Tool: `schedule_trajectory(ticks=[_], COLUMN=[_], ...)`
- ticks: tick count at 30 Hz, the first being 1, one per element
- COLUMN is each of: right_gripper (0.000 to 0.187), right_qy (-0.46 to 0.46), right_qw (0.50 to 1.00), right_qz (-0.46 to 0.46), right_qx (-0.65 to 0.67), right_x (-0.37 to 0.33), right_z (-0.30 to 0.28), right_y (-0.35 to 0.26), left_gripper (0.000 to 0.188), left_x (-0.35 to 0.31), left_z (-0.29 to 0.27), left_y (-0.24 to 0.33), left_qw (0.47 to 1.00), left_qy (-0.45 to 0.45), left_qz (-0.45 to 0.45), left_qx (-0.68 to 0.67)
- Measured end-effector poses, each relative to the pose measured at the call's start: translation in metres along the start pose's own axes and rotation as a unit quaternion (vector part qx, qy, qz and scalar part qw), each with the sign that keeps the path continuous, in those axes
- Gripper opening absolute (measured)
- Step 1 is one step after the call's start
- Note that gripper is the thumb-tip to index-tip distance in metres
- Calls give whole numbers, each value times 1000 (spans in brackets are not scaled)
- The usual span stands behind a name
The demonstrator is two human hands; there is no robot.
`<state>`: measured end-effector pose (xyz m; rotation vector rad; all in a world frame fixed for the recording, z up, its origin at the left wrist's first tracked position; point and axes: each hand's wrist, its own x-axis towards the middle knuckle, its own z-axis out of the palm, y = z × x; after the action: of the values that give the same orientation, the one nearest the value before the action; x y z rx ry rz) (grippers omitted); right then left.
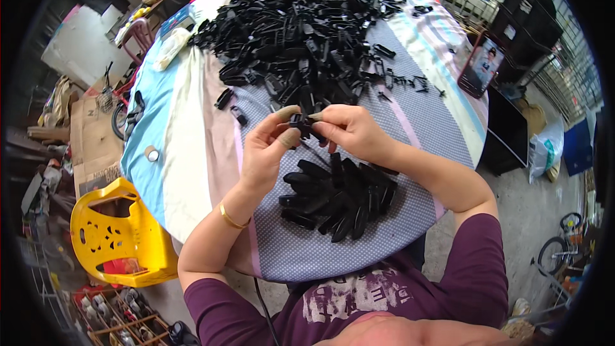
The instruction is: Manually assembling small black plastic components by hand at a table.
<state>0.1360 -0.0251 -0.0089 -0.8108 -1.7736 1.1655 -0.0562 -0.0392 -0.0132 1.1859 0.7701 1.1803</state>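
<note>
Between my two hands, over the middle of the table, is a small black plastic part [300, 123]. My left hand [270, 144] pinches it between thumb and fingertips, which wear pale coverings. From the other side my right hand [349, 129] closes thumb and fingers on the part's right end; whether it grips a separate piece there I cannot make out. Just beyond my hands spreads a big heap of black plastic parts [295, 25]. Closer to me lies a smaller pile of longer, rounded black pieces [339, 198].
A patterned cloth covers the round table [301, 256]. Two loose black parts [232, 106] lie left of the heap, small bits [410, 81] to its right. A phone [482, 65] stands at the right edge. A round white-topped item [152, 154] and a yellow chair [122, 234] are left.
</note>
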Motion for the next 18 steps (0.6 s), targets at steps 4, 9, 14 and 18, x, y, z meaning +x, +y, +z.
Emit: schedule_trajectory(ticks=[4,9,14,18], right_gripper=[15,15,11,12], right_qy=[0,37,84,80], right_qw=[996,998,978,977], right_qz=[64,28,-133,-135], right_qx=[68,41,-139,-144], right_x=[0,-1,-1,-1], right_z=[5,7,11,10], right_y=[-5,0,0,-3], left_gripper=[35,34,37,39], left_x=[-4,-5,-5,-6], left_z=[-2,2,4,8], left_y=[4,5,0,0], left_qw=[999,996,999,999], left_qy=[24,24,40,45], left_qz=[6,16,-6,-18], left_qx=[40,88,34,5])
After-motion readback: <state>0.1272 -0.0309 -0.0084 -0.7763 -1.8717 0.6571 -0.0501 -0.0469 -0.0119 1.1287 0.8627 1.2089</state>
